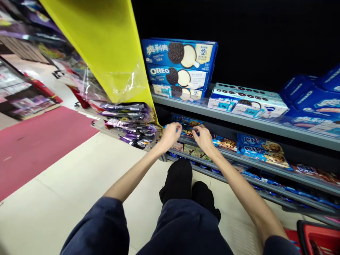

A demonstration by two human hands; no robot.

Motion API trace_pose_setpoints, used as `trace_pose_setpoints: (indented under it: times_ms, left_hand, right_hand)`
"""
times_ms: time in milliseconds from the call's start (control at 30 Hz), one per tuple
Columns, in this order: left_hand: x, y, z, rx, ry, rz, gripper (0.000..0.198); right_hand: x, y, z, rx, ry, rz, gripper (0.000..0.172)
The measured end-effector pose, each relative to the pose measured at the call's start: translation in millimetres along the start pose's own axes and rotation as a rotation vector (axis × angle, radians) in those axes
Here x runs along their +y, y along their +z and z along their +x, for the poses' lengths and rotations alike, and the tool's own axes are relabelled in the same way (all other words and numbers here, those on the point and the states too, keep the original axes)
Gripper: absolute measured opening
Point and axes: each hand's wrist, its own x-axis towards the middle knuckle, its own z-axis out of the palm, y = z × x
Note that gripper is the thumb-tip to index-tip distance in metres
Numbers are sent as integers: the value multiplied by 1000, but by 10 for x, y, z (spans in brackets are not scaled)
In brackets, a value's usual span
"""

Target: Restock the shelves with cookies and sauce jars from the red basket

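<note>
Both of my hands reach into the shelf below the Oreo boxes, at a stack of blue cookie packets [187, 131]. My left hand [169, 135] curls its fingers at the left end of a packet. At the right end, the bent thumb and fingers of my right hand [204, 140] close on the same packet. Another blue packet [183, 119] lies just behind, with cookies pictured on it. My fingers cover the packet's ends.
Oreo boxes [180, 76] stand on the shelf above, beside a low light-blue box [247, 97]. A yellow side panel [106, 49] and hanging purple bags [132, 122] border the left. More cookie packets [262, 150] lie rightward. A red basket [321, 235] is at the lower right.
</note>
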Motion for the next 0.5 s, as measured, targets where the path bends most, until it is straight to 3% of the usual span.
trace_pose_setpoints:
  times_ms: [100, 167, 333, 500]
  left_hand:
    - [-305, 213, -571, 17, -69, -134, 29]
    - [-524, 358, -763, 66, -135, -224, 36]
    - [-801, 529, -677, 218, -173, -392, 56]
    - [-809, 527, -523, 208, -171, -511, 67]
  right_hand:
    - [-183, 181, -154, -86, -42, 2, 27]
    - [-291, 316, -162, -116, -50, -39, 25]
    - [-498, 566, -16, -126, -75, -164, 25]
    - [-572, 648, 99, -140, -58, -223, 23]
